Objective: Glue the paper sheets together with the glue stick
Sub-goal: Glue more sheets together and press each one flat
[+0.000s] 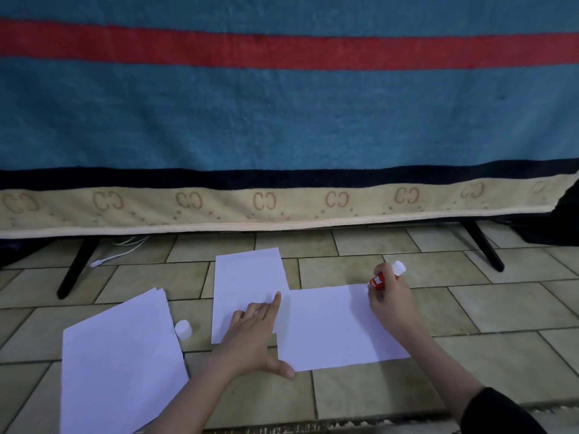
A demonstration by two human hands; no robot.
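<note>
The glue stick is red with a white end, tilted, its lower tip at the far right corner of the wide paper sheet, and we see the right hand grasping its barrel. The left hand lies flat with straight fingers across the seam where the upright sheet meets the wide one. A white cap stands on the tiled floor between the upright sheet and a paper stack at the left. Bare tiles lie right of the wide sheet. Behind, a blanket repeats "CC" marks above two black legs. The glue label's white lettering is unreadable.
</note>
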